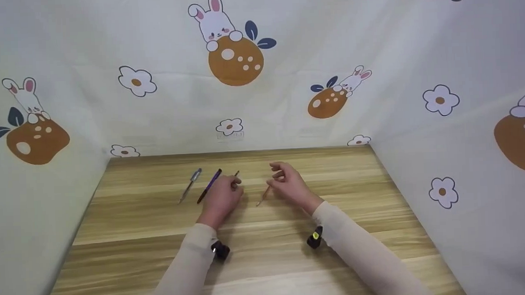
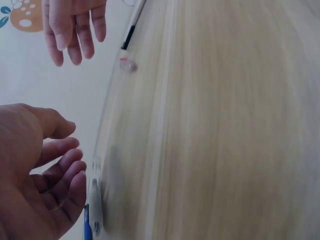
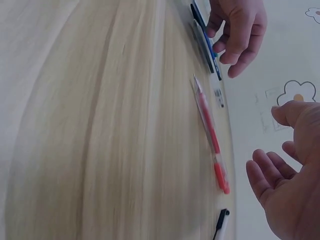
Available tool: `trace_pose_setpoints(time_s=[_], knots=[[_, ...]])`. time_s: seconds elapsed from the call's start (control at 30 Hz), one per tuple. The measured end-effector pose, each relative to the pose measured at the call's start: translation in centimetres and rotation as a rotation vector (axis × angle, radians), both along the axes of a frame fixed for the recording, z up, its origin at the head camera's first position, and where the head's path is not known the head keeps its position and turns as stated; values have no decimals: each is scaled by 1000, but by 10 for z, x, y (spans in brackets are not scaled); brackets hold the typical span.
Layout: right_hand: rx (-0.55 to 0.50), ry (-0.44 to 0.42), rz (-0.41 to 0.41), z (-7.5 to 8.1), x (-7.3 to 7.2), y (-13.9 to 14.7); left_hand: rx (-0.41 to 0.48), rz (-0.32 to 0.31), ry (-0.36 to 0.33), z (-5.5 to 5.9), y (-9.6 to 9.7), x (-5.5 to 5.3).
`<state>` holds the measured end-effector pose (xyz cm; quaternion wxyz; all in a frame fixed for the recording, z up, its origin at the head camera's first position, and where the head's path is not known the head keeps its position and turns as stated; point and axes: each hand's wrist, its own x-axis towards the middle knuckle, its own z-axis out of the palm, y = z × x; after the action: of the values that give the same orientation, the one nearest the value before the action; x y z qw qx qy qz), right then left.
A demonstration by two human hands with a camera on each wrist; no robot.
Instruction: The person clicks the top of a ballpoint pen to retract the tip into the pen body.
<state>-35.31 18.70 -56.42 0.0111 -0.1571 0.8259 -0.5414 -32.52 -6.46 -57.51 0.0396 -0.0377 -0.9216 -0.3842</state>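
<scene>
My left hand (image 1: 222, 196) hovers over the table with loosely bent fingers, just right of a purple-and-black pen (image 1: 209, 187). Its palm looks bare in the left wrist view. Another pen (image 1: 237, 172) shows only its end behind that hand. A clear-capped pen (image 1: 189, 186) lies farther left. My right hand (image 1: 293, 185) hangs with fingers relaxed and apart, above a red pen (image 1: 263, 196) partly hidden by it in the head view. From the right wrist, the whole red pen (image 3: 210, 132) lies on the table, and the right hand (image 3: 295, 170) holds nothing.
A black-and-white pen (image 3: 222, 223) lies past the red one in the right wrist view. The wood-grain table (image 1: 266, 261) is bounded by a printed cloth (image 1: 278, 99) at the back and sides. Dark wrist cameras (image 1: 221, 251) sit at both cuffs.
</scene>
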Motion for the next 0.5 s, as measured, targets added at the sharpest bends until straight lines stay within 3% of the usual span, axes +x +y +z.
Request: trace_pose_setpoints(time_s=[0.23, 0.5], knots=[[-18, 25, -25, -2, 1, 18, 44, -70, -3, 0, 19, 1], [22, 11, -50, 0, 6, 31, 20, -146, -11, -3, 37, -2]])
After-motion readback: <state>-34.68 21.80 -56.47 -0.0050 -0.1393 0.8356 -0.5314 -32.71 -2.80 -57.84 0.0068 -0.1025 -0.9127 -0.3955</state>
